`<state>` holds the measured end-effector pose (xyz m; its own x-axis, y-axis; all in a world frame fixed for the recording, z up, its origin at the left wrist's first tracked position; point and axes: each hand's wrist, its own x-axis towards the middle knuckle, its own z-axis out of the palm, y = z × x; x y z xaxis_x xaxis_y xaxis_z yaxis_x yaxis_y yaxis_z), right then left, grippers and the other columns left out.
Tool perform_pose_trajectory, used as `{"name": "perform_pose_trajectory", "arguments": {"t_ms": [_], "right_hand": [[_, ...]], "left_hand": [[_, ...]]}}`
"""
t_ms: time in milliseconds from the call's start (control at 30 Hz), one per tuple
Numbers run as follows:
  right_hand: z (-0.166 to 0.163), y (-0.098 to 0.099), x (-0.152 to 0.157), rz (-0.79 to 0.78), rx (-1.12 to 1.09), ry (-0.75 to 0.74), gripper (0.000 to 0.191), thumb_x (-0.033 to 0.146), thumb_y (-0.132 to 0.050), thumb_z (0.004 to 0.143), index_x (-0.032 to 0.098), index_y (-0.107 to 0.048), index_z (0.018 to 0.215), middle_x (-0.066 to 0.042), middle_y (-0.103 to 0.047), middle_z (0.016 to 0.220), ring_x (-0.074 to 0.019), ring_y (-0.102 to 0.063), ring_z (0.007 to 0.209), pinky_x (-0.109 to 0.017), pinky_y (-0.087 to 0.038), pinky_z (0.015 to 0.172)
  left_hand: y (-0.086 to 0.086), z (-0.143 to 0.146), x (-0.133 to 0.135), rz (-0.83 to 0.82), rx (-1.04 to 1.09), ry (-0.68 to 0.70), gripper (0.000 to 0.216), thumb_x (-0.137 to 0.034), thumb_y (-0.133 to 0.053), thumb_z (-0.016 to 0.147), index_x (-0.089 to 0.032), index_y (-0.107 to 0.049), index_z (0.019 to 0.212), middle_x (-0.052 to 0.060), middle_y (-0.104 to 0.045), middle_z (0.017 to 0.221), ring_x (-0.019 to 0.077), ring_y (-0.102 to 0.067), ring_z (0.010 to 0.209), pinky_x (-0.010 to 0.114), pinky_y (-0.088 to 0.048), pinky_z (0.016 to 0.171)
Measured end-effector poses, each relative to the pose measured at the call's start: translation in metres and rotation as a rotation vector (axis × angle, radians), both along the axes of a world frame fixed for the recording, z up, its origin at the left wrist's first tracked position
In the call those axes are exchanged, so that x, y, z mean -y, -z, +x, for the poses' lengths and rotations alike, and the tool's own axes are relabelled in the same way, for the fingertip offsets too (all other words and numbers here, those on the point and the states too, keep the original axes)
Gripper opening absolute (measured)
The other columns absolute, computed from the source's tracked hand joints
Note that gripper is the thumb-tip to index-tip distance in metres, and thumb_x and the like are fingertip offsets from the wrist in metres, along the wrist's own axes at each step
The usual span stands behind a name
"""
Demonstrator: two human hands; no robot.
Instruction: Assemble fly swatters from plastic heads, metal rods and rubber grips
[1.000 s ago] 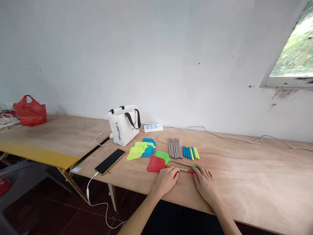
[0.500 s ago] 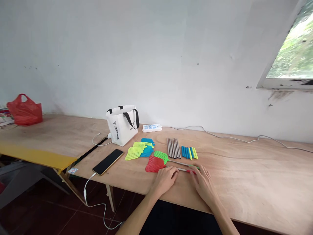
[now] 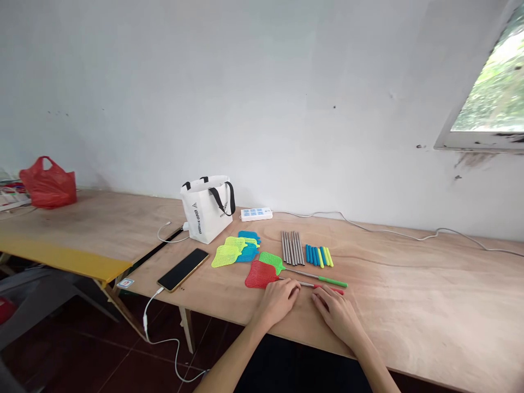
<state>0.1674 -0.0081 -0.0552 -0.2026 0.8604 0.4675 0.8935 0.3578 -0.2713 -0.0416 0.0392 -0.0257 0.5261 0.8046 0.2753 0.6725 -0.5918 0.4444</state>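
Observation:
A red fly swatter and a green fly swatter lie side by side on the table, their thin metal shafts pointing right. My left hand rests on the tabletop, fingertips at the red swatter's shaft, covering a bit of it. Below the red handle, my right hand lies loosely with its fingers extended, partly hiding that grip. Neither hand visibly holds anything. Behind them are loose yellow swatter heads, blue swatter heads, several metal rods, and short blue handles beside yellow handles.
A phone on a white cable lies left. Behind it stand a white tote bag and a power strip, whose cord runs along the wall. A red plastic bag sits on the adjoining table, beyond a gap.
My right hand has drawn back toward me and left, off the swatter handles, uncovering the green one. My left hand stays by the red swatter. The view has shifted slightly.

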Motion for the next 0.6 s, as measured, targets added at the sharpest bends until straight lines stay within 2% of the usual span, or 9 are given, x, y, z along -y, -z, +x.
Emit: {"name": "perform_pose_trajectory", "arguments": {"t_ms": [367, 600], "right_hand": [[0.0001, 0.0011, -0.0001, -0.039, -0.023, 0.000, 0.034, 0.035, -0.034, 0.107, 0.025, -0.065, 0.098, -0.003, -0.072, 0.097, -0.0199, -0.071, 0.087, -0.030, -0.051, 0.074], [0.0015, 0.0052, -0.0015, -0.062, -0.008, 0.011, 0.033, 0.034, -0.034, 0.107, 0.025, -0.065, 0.101, -0.004, -0.071, 0.099, -0.0210, -0.070, 0.089, -0.031, -0.051, 0.076]], "left_hand": [[0.0003, -0.0004, -0.0003, -0.015, 0.014, 0.006, 0.019, -0.024, -0.051, 0.101, -0.026, -0.069, 0.105, 0.000, -0.075, 0.106, 0.0200, -0.070, 0.093, 0.028, -0.049, 0.078], [-0.0016, 0.0006, -0.0005, -0.018, 0.001, 0.009, 0.020, -0.023, -0.049, 0.101, -0.026, -0.069, 0.102, 0.000, -0.075, 0.104, 0.0202, -0.070, 0.092, 0.027, -0.047, 0.074]]}}
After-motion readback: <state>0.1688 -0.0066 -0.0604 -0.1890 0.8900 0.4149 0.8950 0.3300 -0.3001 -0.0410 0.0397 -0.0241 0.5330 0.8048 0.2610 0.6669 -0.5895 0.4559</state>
